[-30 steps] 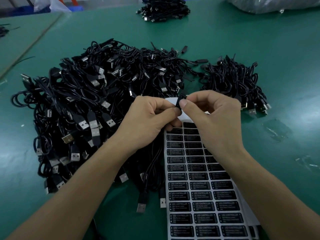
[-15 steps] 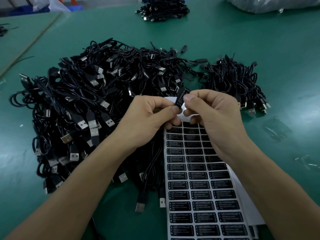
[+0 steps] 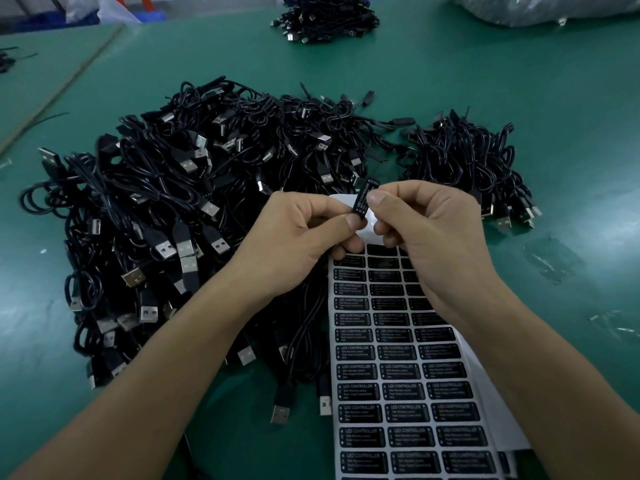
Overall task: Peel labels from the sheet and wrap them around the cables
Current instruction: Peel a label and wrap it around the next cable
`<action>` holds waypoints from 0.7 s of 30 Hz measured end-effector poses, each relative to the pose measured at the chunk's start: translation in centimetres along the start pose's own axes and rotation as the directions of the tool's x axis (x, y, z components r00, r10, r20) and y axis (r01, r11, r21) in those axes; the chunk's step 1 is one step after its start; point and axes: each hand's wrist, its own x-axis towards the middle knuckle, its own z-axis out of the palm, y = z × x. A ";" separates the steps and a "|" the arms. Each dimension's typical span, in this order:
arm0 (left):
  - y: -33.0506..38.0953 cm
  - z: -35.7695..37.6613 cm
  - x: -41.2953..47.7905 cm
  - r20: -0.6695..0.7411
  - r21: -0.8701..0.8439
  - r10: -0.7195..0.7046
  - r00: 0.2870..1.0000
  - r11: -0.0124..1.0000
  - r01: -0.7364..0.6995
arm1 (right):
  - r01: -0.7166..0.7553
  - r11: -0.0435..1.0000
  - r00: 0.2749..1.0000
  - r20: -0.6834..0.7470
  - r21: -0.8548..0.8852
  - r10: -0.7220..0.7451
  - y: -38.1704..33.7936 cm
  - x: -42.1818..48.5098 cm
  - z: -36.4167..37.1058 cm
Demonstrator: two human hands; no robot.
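Note:
A white sheet [image 3: 408, 375] of black "LED CONTROLLER" labels lies in front of me, its far end bare. Above that end my left hand [image 3: 298, 237] and my right hand [image 3: 433, 230] meet, thumbs and forefingers pinching a small black controller piece with a label [image 3: 362, 201] on it. The piece stands nearly upright between my fingertips. Its cable [image 3: 304, 327] hangs from under my left hand toward the table. A big heap of black USB cables [image 3: 166, 209] lies to the left.
A smaller bundle of cables [image 3: 474, 168] sits at the right, and another pile [image 3: 325, 15] lies at the far edge. The table is a green mat [image 3: 519, 81]. Clear film scraps [image 3: 554, 261] lie on the right. A plastic bag [image 3: 554, 8] sits at the back right.
Both hands have lifted slightly, and the labelled piece has turned from hidden between the fingertips to nearly upright with its white text showing.

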 end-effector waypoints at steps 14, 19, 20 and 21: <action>0.1 0.0 0.1 0.000 -0.009 -0.002 1.000 1.000 0.002 | -0.024 0.999 0.999 0.023 0.031 0.023 -0.1 0.0 0.1; 0.1 0.0 0.1 0.003 0.000 0.004 1.000 1.000 -0.004 | -0.016 0.999 1.000 0.025 0.034 0.015 -0.1 0.0 0.2; 0.1 -0.1 0.1 0.005 -0.001 0.004 1.000 1.000 -0.004 | -0.013 0.999 1.000 0.023 0.035 0.012 -0.1 0.0 0.2; 0.1 -0.1 0.0 0.005 -0.003 0.005 1.000 1.000 -0.005 | -0.011 0.999 1.000 0.021 0.033 0.010 -0.1 0.0 0.2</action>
